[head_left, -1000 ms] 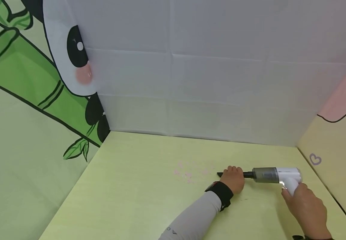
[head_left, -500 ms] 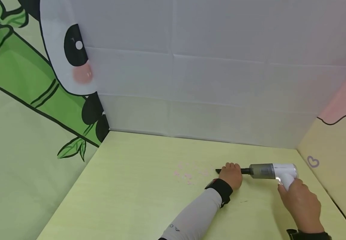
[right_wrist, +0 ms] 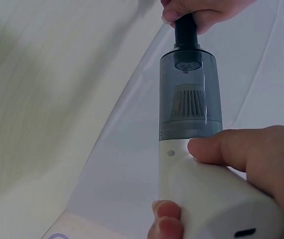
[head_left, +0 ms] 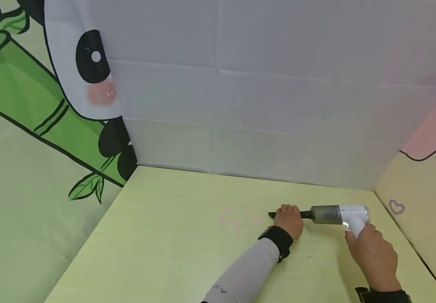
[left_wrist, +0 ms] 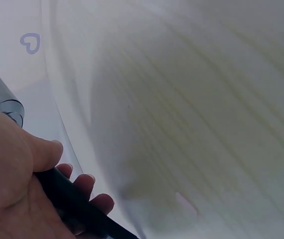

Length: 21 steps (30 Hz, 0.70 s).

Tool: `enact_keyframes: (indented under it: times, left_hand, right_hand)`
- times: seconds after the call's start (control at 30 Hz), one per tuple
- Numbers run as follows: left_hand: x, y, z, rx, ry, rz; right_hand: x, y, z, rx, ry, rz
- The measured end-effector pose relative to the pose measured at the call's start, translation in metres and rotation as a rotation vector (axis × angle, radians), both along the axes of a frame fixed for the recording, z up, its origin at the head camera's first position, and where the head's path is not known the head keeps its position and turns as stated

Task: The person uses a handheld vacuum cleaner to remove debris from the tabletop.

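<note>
At the lower right of the head view, a handheld vacuum [head_left: 339, 215] lies roughly level just above the yellow-green desk [head_left: 165, 252], its white body to the right and its black nozzle [head_left: 274, 215] pointing left. The right hand [head_left: 371, 252] grips the white handle from below; in the right wrist view the thumb and fingers [right_wrist: 231, 149] are curled round the white body just behind the smoky translucent dust cup [right_wrist: 189, 94], inside which a pleated filter shows. The left hand [head_left: 289, 221] is closed round the black nozzle between the dust cup and the nozzle tip; in the left wrist view the thumb lies over the black tube [left_wrist: 72, 204] and the fingers curl beneath it. A grey sleeve and a black wrist strap [head_left: 278, 242] cover the left forearm. Small pink scraps [head_left: 236, 221] lie scattered on the desk just left of the nozzle tip. White panels stand behind the desk, a panda-and-bamboo print [head_left: 51, 105] occupies the left of the frame, and a small purple heart [head_left: 396, 207] marks the right wall.
</note>
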<state>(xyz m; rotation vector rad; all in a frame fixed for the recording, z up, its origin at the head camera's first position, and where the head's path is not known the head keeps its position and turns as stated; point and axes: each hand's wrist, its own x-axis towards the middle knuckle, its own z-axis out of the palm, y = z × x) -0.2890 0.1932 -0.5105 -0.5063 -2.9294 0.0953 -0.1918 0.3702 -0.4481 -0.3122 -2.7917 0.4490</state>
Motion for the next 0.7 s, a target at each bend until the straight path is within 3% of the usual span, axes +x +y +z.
enact_keyframes:
  times: [0.3,0.7]
  left_hand:
    - [-0.008,0.004,-0.007,0.017,-0.049,0.044]
    - [-0.002,-0.007,-0.005,0.019,-0.037,0.059]
  right_hand:
    - [0.003,-0.011,-0.006,0.030,0.052,-0.030]
    - [0.003,-0.019,-0.009,0.016,0.034,-0.026]
